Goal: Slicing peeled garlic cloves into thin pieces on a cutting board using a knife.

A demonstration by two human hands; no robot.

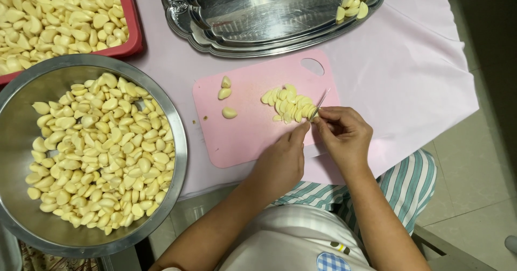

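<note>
The light is bright and soft, and it comes from above. The silver tray [258, 20] shines with long white streaks of glare and dark patches. Left of the tray, the big metal bowl [32, 88] has a gentle gleam on its bare wall. Below the tray, the hands leave only faint, soft shadows on the pink cutting board [242, 136]. Most things look sharp. Far right of the tray the floor is dimmer. Nothing looks bent at the edges.
</note>
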